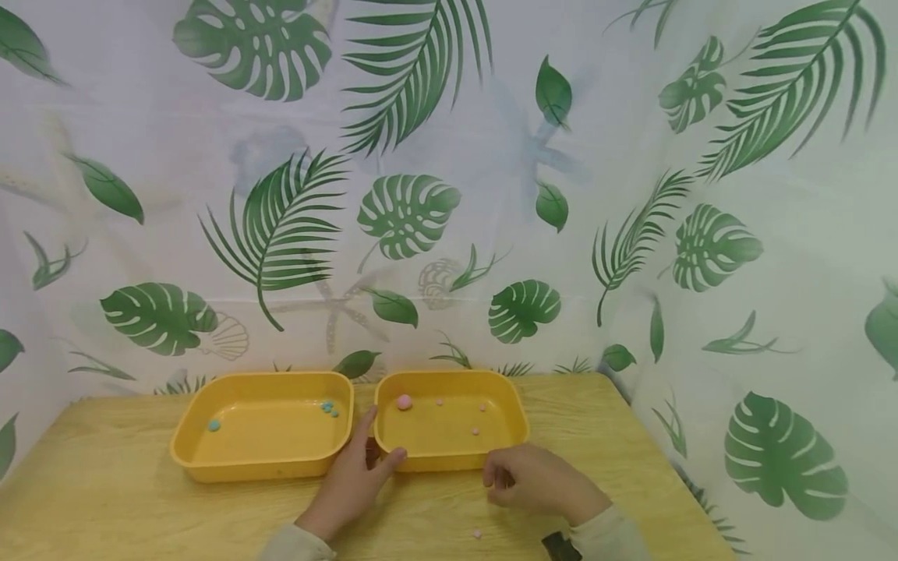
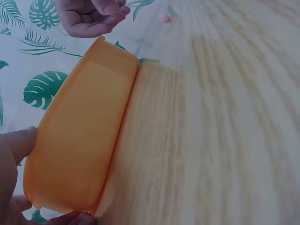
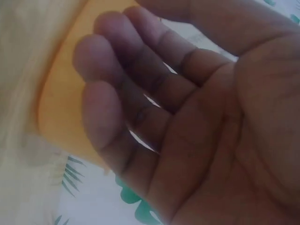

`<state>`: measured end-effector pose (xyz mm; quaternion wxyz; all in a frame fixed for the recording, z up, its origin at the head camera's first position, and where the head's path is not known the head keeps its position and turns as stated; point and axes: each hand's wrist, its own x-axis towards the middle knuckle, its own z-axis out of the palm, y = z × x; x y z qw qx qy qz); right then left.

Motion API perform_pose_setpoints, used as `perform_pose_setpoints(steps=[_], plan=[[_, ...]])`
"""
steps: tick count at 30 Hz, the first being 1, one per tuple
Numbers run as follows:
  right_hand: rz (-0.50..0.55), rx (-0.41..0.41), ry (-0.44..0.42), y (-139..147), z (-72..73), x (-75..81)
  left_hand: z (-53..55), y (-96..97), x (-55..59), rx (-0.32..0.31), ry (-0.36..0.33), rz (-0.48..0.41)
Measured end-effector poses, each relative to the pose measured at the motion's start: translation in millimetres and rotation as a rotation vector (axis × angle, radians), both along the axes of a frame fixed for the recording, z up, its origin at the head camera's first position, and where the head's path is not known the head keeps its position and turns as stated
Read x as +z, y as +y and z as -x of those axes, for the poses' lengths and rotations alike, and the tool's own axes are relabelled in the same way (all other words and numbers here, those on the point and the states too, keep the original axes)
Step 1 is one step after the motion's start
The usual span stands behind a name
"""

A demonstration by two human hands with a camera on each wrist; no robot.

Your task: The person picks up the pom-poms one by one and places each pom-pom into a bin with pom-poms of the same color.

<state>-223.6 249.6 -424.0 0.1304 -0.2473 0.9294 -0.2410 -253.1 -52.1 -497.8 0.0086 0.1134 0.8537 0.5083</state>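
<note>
Two yellow plastic trays stand side by side on the table. My left hand (image 1: 351,479) holds the near left corner of the right-hand tray (image 1: 449,461), thumb at its front rim and fingers around its left side. In the left wrist view the tray's outer wall (image 2: 84,131) lies between thumb and fingers. One larger pink ball (image 1: 404,401) and several tiny pink bits (image 1: 475,431) lie in this tray. By its near right corner hovers my right hand (image 1: 533,479), fingers loosely curled; its palm (image 3: 206,136) shows nothing held. A tiny pink bit (image 1: 477,534) lies on the table below it.
The left-hand tray (image 1: 259,470) contains a blue ball (image 1: 213,425) at its left and several small blue bits (image 1: 328,407) at its right. A leaf-patterned sheet (image 1: 449,312) hangs behind the wood-grain table (image 1: 575,421), close to its back and right edges.
</note>
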Motion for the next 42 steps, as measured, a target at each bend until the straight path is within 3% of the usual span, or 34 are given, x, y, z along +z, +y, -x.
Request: perform_pose_setpoints(steps=[6, 11, 31, 42], plan=[[-0.019, 0.073, -0.101, -12.2, -1.7, -10.5, -1.2, -0.5, 0.5, 0.008, -0.003, 0.009], [-0.079, 0.051, -0.173, -22.0, -10.0, -15.0, -3.0, -0.6, 1.8, -0.001, -0.023, -0.001], [-0.151, 0.053, -0.198, -34.2, -15.4, -19.6, -6.8, 2.5, 10.4, -0.004, -0.022, -0.01], [-0.175, 0.028, -0.193, -36.7, -17.5, -16.7, -4.0, 0.6, 5.8, -0.011, -0.028, -0.012]])
